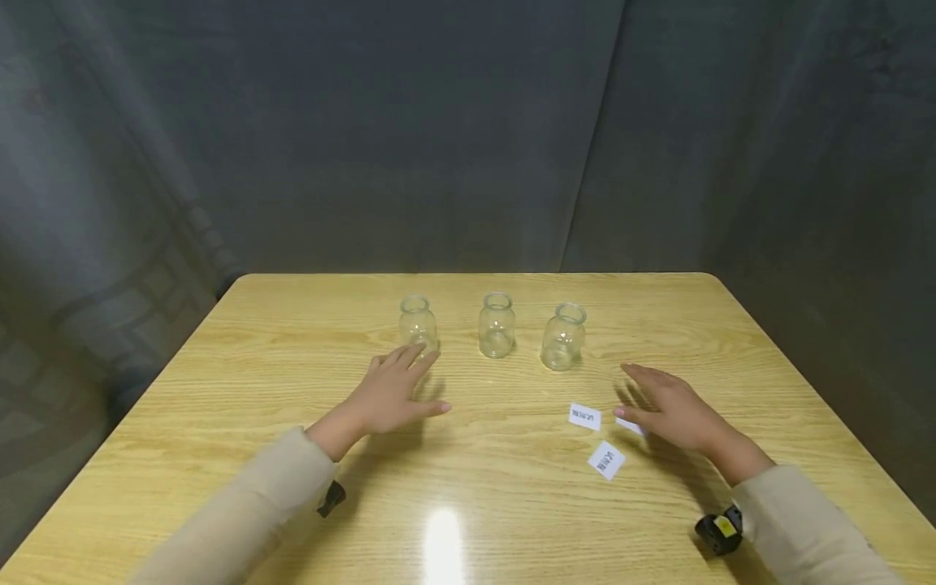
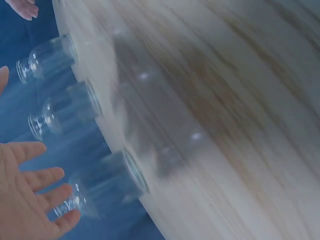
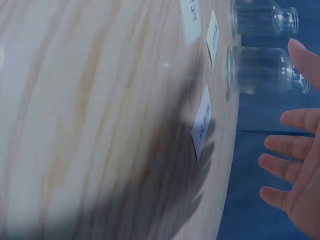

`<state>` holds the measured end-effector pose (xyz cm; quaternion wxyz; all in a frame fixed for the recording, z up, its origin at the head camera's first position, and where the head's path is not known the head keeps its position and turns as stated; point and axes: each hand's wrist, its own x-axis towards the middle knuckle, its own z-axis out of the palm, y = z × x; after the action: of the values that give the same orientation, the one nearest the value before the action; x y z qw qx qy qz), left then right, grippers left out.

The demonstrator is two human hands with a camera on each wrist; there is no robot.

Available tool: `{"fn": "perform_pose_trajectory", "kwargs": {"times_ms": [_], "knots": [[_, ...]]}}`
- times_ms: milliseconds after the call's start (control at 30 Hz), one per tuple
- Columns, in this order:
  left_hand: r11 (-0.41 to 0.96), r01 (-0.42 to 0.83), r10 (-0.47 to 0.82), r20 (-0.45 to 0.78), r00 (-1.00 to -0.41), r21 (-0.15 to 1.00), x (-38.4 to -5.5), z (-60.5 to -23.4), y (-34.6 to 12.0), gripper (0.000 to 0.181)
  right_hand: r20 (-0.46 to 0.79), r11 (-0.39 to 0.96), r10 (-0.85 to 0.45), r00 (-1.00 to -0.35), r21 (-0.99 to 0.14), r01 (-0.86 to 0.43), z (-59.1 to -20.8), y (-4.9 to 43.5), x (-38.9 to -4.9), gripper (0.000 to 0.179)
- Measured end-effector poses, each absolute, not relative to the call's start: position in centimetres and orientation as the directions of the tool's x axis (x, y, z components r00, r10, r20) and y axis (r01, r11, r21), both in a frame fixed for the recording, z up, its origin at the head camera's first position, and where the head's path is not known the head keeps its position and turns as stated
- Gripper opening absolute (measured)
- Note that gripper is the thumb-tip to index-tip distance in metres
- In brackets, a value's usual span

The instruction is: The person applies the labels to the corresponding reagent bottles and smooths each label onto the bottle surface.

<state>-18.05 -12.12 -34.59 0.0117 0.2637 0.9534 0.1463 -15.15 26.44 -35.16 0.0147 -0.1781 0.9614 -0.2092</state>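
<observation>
Three clear glass jars stand upright in a row on the wooden table: a left jar (image 1: 418, 323), a middle jar (image 1: 496, 327) and a right jar (image 1: 563, 340). My left hand (image 1: 395, 390) hovers in front of the left jar, its spread fingers overlapping the jar's base in the head view. Over the table's right side hangs my right hand (image 1: 673, 406), fingers extended and holding nothing. Beneath its thumb lies a white label (image 3: 202, 125) with dark print, partly hidden in the head view. Two more printed labels, one (image 1: 585, 417) farther back and one (image 1: 606, 461) nearer, lie beside it.
The wooden table (image 1: 483, 487) has its far edge just behind the jars. Behind that hangs a dark curtain (image 1: 409, 146). A black wrist camera (image 1: 720, 530) sits under the right sleeve, and another (image 1: 332, 498) under the left sleeve.
</observation>
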Motion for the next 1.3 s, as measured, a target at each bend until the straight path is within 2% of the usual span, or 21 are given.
{"fn": "perform_pose_trajectory", "kwargs": {"times_ms": [233,500,800,1300], "knots": [[0.793,0.518,0.524,0.074,-0.848,0.322,-18.5,-34.8,-10.4,0.072,-0.016,0.84,-0.295,-0.955,-0.481,-0.251,-35.0,25.8,-15.0,0.077],[0.74,0.546,0.562,0.085,-0.823,0.393,-18.7,-34.7,-8.5,0.068,-0.034,0.797,-0.303,-0.953,-0.557,-0.233,-35.6,25.4,-15.4,0.066],[0.683,0.553,0.617,0.029,-0.786,0.477,-19.2,-35.0,-5.7,0.059,-0.047,0.76,-0.304,-0.951,-0.615,-0.212,-36.2,24.6,-16.0,0.058],[0.618,0.527,0.677,-0.053,-0.734,0.584,-19.9,-35.9,-1.5,0.054,-0.103,0.78,-0.34,-0.935,-0.586,-0.219,-36.8,23.7,-16.6,0.048]]}}
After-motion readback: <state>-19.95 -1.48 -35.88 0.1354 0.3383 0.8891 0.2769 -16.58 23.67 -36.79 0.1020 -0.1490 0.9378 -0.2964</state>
